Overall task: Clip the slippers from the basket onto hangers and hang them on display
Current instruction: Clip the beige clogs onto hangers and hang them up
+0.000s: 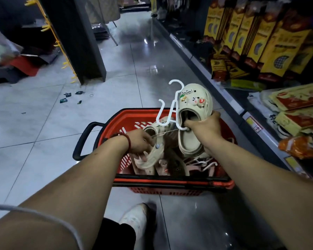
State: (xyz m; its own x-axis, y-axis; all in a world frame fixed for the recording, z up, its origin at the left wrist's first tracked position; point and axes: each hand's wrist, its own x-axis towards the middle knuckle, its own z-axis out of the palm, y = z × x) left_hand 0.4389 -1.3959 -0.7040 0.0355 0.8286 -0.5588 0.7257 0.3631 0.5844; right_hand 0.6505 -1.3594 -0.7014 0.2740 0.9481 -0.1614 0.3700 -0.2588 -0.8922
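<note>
A red shopping basket (pixel 126 118) stands on the floor in front of me, with more slippers and white hangers inside. My right hand (pixel 203 126) grips a cream clog slipper (pixel 194 100) with cartoon charms, held upright above the basket, together with white plastic hangers (pixel 172 109) whose hooks point up. My left hand (pixel 140 142) grips the matching cream slipper (pixel 153 156) low inside the basket. A thin string (pixel 167 132) runs taut between the two slippers.
A shelf of yellow and red packaged goods (pixel 260 42) lines the right side. A dark pillar with a yellow hook strip (pixel 65 56) stands at the left. Small dark scraps (pixel 67 97) lie on the glossy tiled floor. My white shoe (pixel 135 221) is below the basket.
</note>
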